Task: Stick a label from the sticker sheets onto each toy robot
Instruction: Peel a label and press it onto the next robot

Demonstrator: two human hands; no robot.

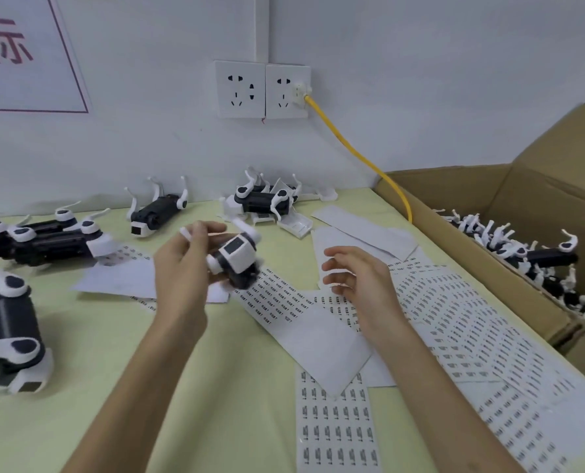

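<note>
Now we hold one toy robot (pixel 238 259) up off the worktop (pixel 250 421), just left of the middle of the frame. Our left hand (pixel 182 271) grips it, fingers curled round its dark body and white legs, with the small screen face turned up toward us. The robot is blurred, so we cannot tell whether it already carries a label. Our right hand (pixel 359 281) hovers just right of it, above the sticker sheets (pixel 455 322), its fingers loosely bent and gripping nothing we can make out. A label on a fingertip would be too small to see here.

From here we judge a few things could go wrong. The sheets overlap in a loose fan across the lower right, some of them blank or turned over, so a careless pick could lift a whole sheet or take two labels at once. A label pressed on while the robot is tilting in our grip could go on crooked or creased. The thin white legs could snag on our fingers and twist the toy out of our hold. Other robots (pixel 42 240) lie at the left edge and more fill the cardboard box (pixel 489 189) at the right, so finished and unfinished ones could get mixed if we set this one down on the wrong side.
</note>
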